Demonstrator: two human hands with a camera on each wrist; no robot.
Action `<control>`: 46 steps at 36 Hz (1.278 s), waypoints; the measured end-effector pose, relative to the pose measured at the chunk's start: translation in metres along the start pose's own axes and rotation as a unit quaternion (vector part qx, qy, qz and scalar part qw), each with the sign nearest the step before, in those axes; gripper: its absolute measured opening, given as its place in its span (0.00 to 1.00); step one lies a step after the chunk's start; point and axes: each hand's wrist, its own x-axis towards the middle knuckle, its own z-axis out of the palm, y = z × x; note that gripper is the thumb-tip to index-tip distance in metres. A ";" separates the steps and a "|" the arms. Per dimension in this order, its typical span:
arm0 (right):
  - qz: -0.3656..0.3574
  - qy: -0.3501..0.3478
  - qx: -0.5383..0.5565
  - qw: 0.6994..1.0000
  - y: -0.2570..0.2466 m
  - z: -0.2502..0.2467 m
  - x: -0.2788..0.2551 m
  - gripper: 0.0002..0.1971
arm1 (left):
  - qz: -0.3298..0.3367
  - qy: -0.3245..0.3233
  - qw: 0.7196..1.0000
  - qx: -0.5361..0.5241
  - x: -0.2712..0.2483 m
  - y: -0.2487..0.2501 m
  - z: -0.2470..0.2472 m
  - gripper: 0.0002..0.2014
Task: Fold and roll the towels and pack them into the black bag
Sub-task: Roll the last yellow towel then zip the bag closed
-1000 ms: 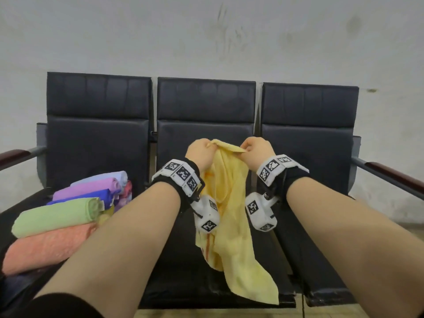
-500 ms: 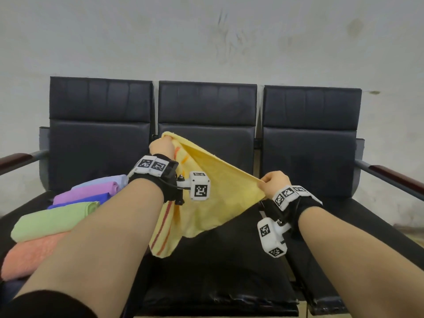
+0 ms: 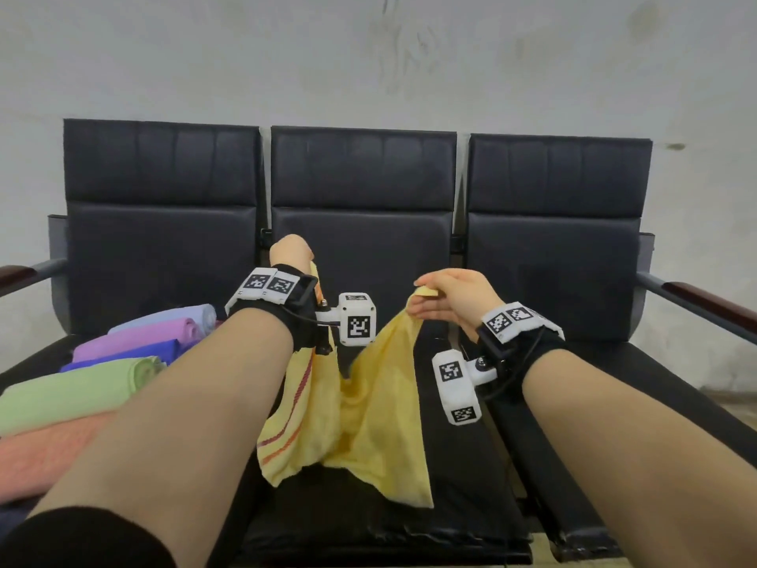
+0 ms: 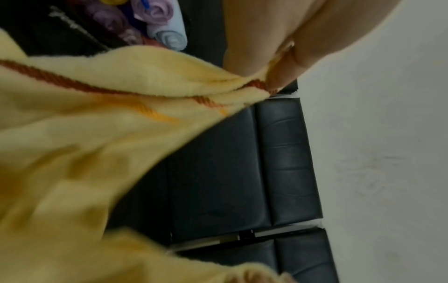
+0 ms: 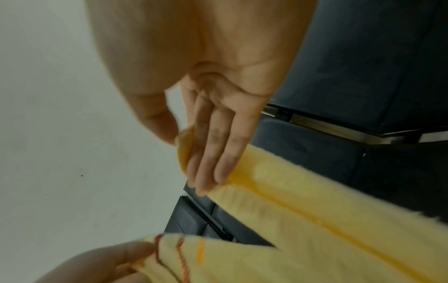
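Both bare forearms reach forward over the middle seat of a three-seat bench of black padded chairs (image 3: 360, 223), each wrist wearing a black strap with white coded markers. The left hand (image 3: 290, 251) is raised higher, back toward the head camera, its fingers (image 4: 283, 76) and thumb pinching a gathered corner of the soft yellow cloth towel with red and orange stripes (image 3: 368, 420). The right hand (image 3: 450, 295) sits lower and to the right, palm turned down and inward; its thumb presses another corner of the towel against the nearly straight fingers (image 5: 213, 153), so both hands are clamped on the cloth.

The towel hangs between the two grips in a slack V above the middle seat cushion, well clear of the backrests. Its two lower corners dangle toward the front edge of the seat; whether they touch the cushion cannot be told. The striped border runs down along the side under the left wrist, and the plain side falls from the right hand, so the held top edge runs roughly left to right, tilted down toward the right hand.

On the left seat, beside the left forearm, lie rolled towels side by side and stacked: a peach roll (image 3: 45, 457) nearest, then a light green roll (image 3: 78, 387), dark blue, lilac and pale blue ones behind. The right seat offers open room beside the right arm
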 end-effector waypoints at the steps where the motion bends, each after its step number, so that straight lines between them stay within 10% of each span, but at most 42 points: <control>1: 0.004 -0.011 0.010 1.000 -0.002 0.004 0.002 0.10 | 0.040 0.007 0.996 0.076 -0.002 -0.003 0.000 0.19; 4: 0.038 -0.040 0.041 0.998 -0.002 0.010 0.007 0.08 | 0.167 -0.015 0.945 0.281 -0.007 -0.016 0.004 0.16; 7: -0.023 -0.081 -0.046 0.995 0.007 0.011 0.012 0.07 | 0.106 -0.061 0.979 0.165 -0.001 -0.026 0.007 0.13; 14: -0.150 -0.073 -0.323 0.932 0.014 0.015 0.021 0.08 | 0.135 -0.149 0.960 0.196 -0.007 -0.058 0.021 0.04; 24: -0.116 -0.111 -0.244 0.956 0.021 0.018 0.018 0.08 | 0.102 -0.303 0.938 0.134 -0.021 -0.070 0.011 0.09; 46: -0.060 -0.106 -0.275 0.954 0.022 0.025 0.025 0.12 | 0.116 -0.293 0.945 0.082 -0.028 -0.065 -0.005 0.10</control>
